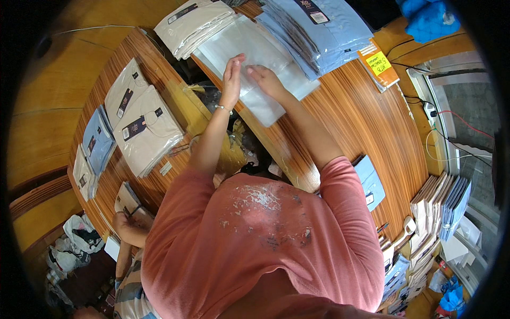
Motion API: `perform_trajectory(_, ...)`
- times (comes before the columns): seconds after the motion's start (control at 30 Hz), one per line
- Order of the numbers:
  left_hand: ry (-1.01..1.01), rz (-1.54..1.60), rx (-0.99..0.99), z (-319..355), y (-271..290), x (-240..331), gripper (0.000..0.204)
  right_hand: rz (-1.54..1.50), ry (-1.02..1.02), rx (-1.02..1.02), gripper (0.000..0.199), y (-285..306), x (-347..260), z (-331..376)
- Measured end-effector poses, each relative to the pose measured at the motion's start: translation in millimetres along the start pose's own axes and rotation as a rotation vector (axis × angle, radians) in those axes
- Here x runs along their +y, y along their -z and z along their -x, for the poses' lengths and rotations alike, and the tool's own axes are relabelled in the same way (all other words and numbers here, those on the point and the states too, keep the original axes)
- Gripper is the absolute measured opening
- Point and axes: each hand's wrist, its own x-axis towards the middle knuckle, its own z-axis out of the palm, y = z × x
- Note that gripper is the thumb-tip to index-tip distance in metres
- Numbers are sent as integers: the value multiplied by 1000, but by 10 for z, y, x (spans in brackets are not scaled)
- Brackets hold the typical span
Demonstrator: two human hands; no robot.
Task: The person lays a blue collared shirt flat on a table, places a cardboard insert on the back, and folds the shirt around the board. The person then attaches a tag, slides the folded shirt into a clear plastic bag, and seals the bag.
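Clear plastic bags (268,109) lie in a flat, glossy layer on the wooden table ahead of me. Over their left part my left hand (232,80) is raised on edge, its fingers stretched out and nothing visible in them. Just to its right, my right hand (265,80) is over the bags with its fingers extended toward the left hand; whether it touches the plastic I cannot tell. Beyond the bags on the left is a stack of packed beige shirts (194,24). A taller stack of packed blue shirts (324,40) borders them on the right.
Packed beige shirts (149,135) and blue shirts (98,138) lie on the left table (170,183), past a gap. A book with a yellow note (378,64) sits by the blue stack. Folded shirts (427,204) line the right side. Another person's arm (129,229) shows at lower left.
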Motion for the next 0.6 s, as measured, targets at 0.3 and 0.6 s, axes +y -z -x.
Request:
perform_trajectory(0.3, -259, -1032, -100, 82, -139, -506, 72, 84, 216, 418, 45, 223, -496, 79)
perform_trajectory(0.6, -89, -1250, -207, -6, -287, -358, 56, -521, 227, 408, 49, 971, -967, 534)
